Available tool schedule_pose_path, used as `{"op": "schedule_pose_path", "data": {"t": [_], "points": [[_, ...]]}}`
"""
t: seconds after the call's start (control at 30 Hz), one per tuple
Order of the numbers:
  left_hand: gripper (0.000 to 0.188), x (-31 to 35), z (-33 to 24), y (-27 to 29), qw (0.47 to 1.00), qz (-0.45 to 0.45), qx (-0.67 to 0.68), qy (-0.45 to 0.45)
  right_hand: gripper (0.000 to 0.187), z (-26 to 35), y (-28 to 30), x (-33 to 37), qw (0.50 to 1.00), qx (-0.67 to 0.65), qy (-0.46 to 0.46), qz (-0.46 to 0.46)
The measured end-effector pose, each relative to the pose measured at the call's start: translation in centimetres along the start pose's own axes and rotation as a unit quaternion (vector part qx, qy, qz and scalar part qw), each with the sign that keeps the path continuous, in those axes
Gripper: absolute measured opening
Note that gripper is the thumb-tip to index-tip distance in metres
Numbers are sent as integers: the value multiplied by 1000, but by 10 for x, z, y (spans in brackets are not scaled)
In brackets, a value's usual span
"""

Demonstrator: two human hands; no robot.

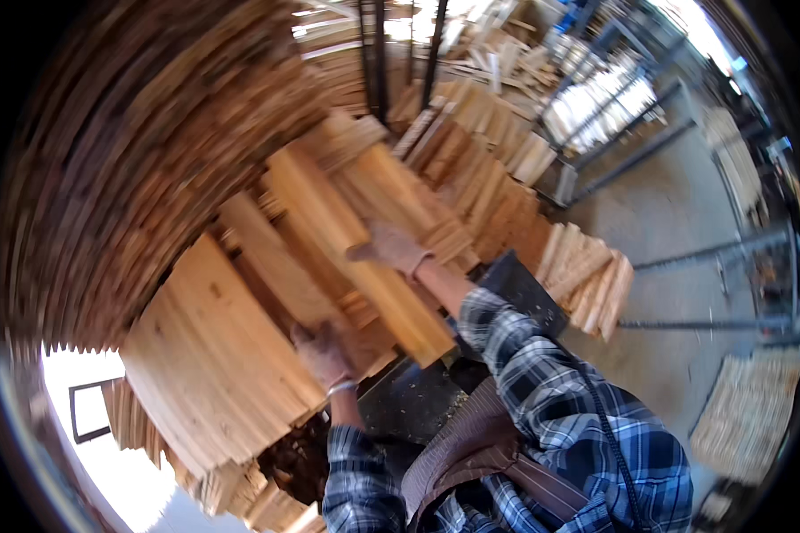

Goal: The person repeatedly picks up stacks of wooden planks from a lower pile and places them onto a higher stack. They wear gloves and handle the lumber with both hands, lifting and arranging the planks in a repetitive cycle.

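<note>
My left hand (324, 354) is closed at the near end of a wooden board (276, 262) in the middle of the stack. Farther up and to the right, my right hand (393, 249) grips the near end of another board (316, 197), which lies tilted across the others. Below that hand a thick light plank (404, 320) sticks out toward me. Wide flat boards (222, 342) lie side by side to the left of my left hand. Motion blur softens both hands, and their palms are hidden.
A tall stack of rough boards (151, 169) rises on the left. Behind my right hand more boards (498, 204) are piled. A dark metal surface (418, 395) lies close to my body. Metal frames (720, 258) and another wood stack (747, 417) stand at the right.
</note>
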State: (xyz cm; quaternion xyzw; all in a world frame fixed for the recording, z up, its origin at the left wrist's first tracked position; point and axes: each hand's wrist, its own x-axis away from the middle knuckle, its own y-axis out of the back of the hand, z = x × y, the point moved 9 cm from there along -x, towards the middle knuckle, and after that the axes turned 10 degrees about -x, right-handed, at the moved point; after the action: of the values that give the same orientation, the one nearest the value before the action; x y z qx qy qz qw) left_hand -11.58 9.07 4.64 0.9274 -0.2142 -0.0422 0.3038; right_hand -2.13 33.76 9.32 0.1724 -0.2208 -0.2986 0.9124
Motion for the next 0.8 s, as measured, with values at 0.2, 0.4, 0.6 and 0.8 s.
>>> {"op": "schedule_pose_path", "data": {"t": [0.2,0.4,0.6,0.8], "points": [[51,2,-34,91,978,-111,-161,-69,77,-31,34,-22,992,-121,-6,-30],[78,-66,43,134,808,-65,-586,3,65,-32,-16,-45,935,-348,-57,47],[74,-65,45,117,829,-22,-558,11,82,-5,-80,-35,942,-324,-71,51],[74,-63,36,107,841,-34,-539,-17,87,-19,-100,-50,917,-388,-54,75]]}}
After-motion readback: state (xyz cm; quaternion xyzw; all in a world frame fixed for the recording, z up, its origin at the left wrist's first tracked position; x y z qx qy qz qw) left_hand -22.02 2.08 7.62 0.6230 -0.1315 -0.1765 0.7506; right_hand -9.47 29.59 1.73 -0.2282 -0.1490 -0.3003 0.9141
